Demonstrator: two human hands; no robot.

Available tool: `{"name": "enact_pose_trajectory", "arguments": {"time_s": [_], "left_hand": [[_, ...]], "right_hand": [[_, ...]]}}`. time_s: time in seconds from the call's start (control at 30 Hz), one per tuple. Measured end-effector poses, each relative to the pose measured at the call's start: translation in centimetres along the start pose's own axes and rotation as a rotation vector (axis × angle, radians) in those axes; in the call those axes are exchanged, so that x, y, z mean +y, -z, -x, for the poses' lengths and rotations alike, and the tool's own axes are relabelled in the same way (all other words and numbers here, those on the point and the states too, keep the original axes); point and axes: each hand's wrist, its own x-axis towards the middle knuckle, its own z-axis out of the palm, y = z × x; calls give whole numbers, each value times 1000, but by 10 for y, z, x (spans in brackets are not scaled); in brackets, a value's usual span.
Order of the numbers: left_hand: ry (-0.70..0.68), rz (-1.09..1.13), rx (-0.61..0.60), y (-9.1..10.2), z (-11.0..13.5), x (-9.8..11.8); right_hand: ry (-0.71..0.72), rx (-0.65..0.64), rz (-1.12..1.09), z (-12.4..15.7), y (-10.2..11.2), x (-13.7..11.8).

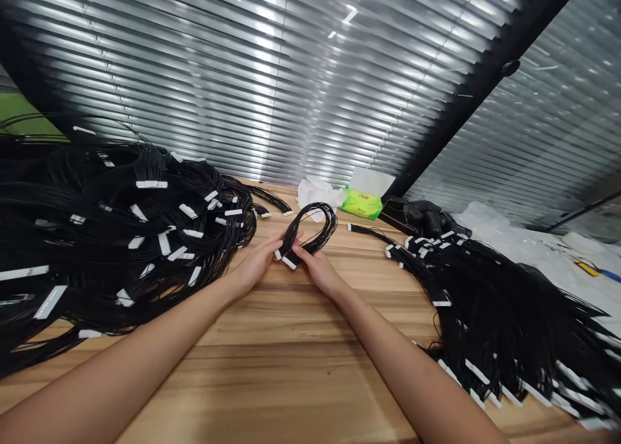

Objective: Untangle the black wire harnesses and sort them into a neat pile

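A black wire harness [320, 222] is bent into a loop above the middle of the wooden table [291, 353]. Its two white connectors sit side by side at the near end. My left hand [259, 259] is closed on the harness at the left connector, fingers pinching the wires. From the other side, my right hand [317, 266] grips the wires close to the right connector, its thumb on top. Some fingers of both hands are hidden under the bundle.
A big tangled heap of black harnesses [111, 237] with white connectors covers the left. Another pile [495, 301] lies on the right. At the back are crumpled tissue [317, 191], a green tissue pack [361, 202] and a black object [427, 217]. Metal blinds [252, 75] rise behind.
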Motion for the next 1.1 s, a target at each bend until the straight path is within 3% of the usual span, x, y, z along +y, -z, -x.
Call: {"name": "enact_pose_trajectory", "arguments": {"time_s": [0.13,0.3,0.47,0.57,0.73,0.87,1.1], "left_hand": [[-47,24,21,0,-2,-8],[2,270,133,3,3,3],[-5,468,217,8,7,10],[6,444,199,6,7,8],[-1,115,62,-3,4,-3],[-74,-159,46,-11,7,-7],[-112,-177,54,-13,10,-5]], "right_hand": [[12,83,-102,2,-4,-2],[91,213,-350,1,2,-12],[10,0,-555,6,8,-20],[-12,-52,-602,7,7,-19],[26,-27,-349,6,-3,-8],[186,127,-86,8,-10,0],[225,241,-52,12,-9,-5]]}}
